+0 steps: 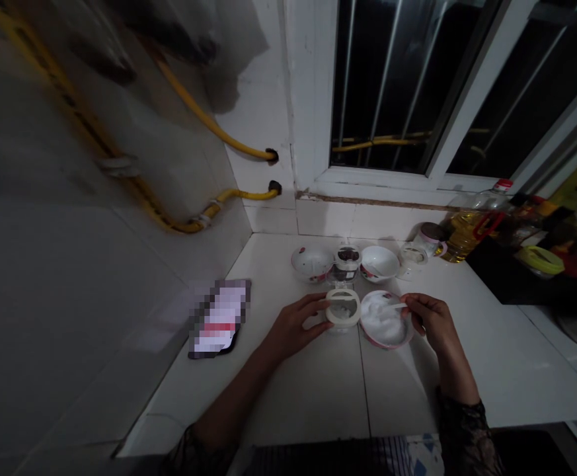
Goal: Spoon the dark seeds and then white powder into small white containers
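Note:
My left hand has its thumb and fingers against the left side of a small clear container with a pale rim, whose lid is raised at the back. Some white stuff lies inside it. In my right hand is the handle of a small white spoon, pinched between the fingers. The spoon's other end rests in white granules that fill a bowl with a pinkish rim, just right of the container.
Behind stand a white bowl, a jar with dark contents, another bowl and a clear container. A phone lies at the left. Oil bottle and other jars stand at the back right, below the window.

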A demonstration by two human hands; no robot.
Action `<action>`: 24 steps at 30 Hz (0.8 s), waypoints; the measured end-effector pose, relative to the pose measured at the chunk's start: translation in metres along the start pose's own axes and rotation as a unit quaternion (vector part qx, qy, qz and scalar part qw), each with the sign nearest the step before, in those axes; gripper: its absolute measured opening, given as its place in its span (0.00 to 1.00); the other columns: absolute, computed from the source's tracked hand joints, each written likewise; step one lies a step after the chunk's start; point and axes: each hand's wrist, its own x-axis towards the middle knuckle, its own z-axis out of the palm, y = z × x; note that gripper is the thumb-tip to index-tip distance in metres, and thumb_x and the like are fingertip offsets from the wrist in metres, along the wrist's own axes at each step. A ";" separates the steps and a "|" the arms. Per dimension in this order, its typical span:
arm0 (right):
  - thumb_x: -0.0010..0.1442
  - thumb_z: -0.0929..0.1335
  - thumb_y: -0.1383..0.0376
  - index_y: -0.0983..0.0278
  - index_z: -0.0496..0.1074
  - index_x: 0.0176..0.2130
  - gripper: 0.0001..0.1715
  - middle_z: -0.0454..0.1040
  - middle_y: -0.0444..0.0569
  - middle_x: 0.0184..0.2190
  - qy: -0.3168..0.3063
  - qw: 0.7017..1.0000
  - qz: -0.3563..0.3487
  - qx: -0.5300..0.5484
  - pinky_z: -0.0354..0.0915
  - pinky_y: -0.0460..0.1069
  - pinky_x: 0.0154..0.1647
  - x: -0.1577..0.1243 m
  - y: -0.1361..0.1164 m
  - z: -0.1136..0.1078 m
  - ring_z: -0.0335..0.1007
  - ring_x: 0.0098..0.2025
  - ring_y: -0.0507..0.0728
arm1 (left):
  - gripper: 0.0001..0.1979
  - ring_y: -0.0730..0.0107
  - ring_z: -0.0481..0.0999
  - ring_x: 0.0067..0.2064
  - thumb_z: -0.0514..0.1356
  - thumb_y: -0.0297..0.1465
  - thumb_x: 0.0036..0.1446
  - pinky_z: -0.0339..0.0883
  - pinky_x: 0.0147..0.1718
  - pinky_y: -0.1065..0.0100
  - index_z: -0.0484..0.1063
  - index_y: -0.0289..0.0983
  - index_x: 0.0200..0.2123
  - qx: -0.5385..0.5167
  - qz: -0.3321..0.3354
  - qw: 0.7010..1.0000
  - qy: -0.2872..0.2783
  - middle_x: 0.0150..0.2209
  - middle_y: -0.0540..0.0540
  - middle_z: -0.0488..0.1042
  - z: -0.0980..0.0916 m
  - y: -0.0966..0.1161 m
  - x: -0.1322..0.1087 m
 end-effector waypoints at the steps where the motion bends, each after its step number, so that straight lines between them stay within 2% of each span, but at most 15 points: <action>1: 0.41 0.75 0.50 0.66 0.77 0.26 0.21 0.72 0.45 0.16 0.004 1.000 -0.001 0.002 0.44 0.44 0.12 0.000 0.000 0.000 0.50 0.11 0.46 | 0.14 0.67 0.82 0.43 0.61 0.36 0.65 0.81 0.36 0.68 0.70 0.39 0.52 0.000 0.000 1.000 0.000 0.52 0.38 0.77 0.000 0.000 0.000; 6: 0.46 0.73 0.47 0.65 0.76 0.28 0.23 0.73 0.45 0.18 0.020 0.998 -0.055 0.002 0.46 0.46 0.12 -0.006 -0.007 0.007 0.51 0.11 0.46 | 0.14 0.67 0.82 0.43 0.61 0.37 0.65 0.81 0.36 0.67 0.71 0.40 0.52 0.001 -0.008 1.000 -0.004 0.53 0.38 0.77 0.000 0.001 0.000; 10: 0.59 0.68 0.50 0.64 0.75 0.34 0.20 0.74 0.44 0.21 0.058 0.980 -0.180 -0.055 0.54 0.46 0.14 -0.021 -0.011 0.026 0.57 0.14 0.49 | 0.14 0.67 0.82 0.43 0.61 0.37 0.65 0.81 0.36 0.67 0.71 0.39 0.51 0.005 -0.011 1.000 -0.008 0.52 0.38 0.77 0.000 0.000 0.000; 12: 0.65 0.64 0.56 0.63 0.75 0.35 0.15 0.75 0.45 0.24 0.040 0.948 -0.288 -0.126 0.61 0.46 0.18 -0.028 -0.010 0.037 0.65 0.18 0.51 | 0.14 0.68 0.82 0.42 0.61 0.37 0.65 0.80 0.36 0.68 0.72 0.39 0.50 0.006 -0.015 1.000 -0.013 0.52 0.38 0.77 0.000 -0.001 -0.001; 15: 0.66 0.62 0.67 0.61 0.76 0.37 0.13 0.78 0.48 0.27 -0.051 0.855 -0.458 -0.239 0.68 0.46 0.28 -0.032 -0.006 0.048 0.75 0.27 0.54 | 0.14 0.69 0.82 0.41 0.61 0.38 0.65 0.80 0.37 0.68 0.71 0.38 0.50 0.008 -0.013 1.000 -0.009 0.52 0.38 0.77 0.000 -0.002 -0.001; 16: 0.66 0.62 0.68 0.61 0.76 0.38 0.13 0.79 0.48 0.28 -0.070 0.830 -0.490 -0.257 0.69 0.46 0.30 -0.032 -0.006 0.049 0.76 0.28 0.54 | 0.14 0.70 0.82 0.40 0.61 0.38 0.65 0.80 0.36 0.69 0.71 0.38 0.50 0.010 -0.010 1.000 -0.007 0.52 0.37 0.77 0.000 -0.002 -0.001; 17: 0.66 0.61 0.69 0.61 0.75 0.39 0.14 0.79 0.48 0.28 -0.071 0.820 -0.502 -0.266 0.69 0.46 0.30 -0.032 -0.007 0.047 0.76 0.28 0.54 | 0.14 0.70 0.82 0.40 0.61 0.38 0.65 0.80 0.36 0.69 0.71 0.38 0.50 0.011 -0.008 1.000 -0.006 0.52 0.37 0.77 0.000 -0.001 -0.001; 19: 0.67 0.61 0.68 0.61 0.75 0.39 0.13 0.78 0.47 0.26 -0.031 0.841 -0.467 -0.270 0.68 0.45 0.29 -0.030 -0.009 0.038 0.75 0.27 0.53 | 0.14 0.70 0.82 0.40 0.61 0.38 0.65 0.80 0.36 0.68 0.71 0.38 0.50 0.010 -0.004 1.000 -0.006 0.52 0.37 0.77 -0.001 -0.001 0.000; 21: 0.67 0.61 0.64 0.61 0.74 0.37 0.13 0.76 0.45 0.24 0.022 0.880 -0.381 -0.281 0.67 0.46 0.29 -0.026 -0.013 0.024 0.73 0.25 0.53 | 0.14 0.69 0.82 0.41 0.61 0.38 0.65 0.80 0.36 0.68 0.71 0.38 0.50 0.008 -0.003 1.000 -0.006 0.52 0.37 0.77 -0.001 0.000 0.000; 24: 0.64 0.61 0.59 0.61 0.74 0.34 0.15 0.75 0.45 0.21 0.033 0.905 -0.261 -0.335 0.64 0.47 0.28 -0.019 -0.014 0.004 0.71 0.23 0.55 | 0.13 0.68 0.82 0.41 0.61 0.38 0.65 0.81 0.36 0.68 0.72 0.38 0.50 0.009 -0.007 1.000 -0.002 0.51 0.37 0.77 0.000 0.001 0.001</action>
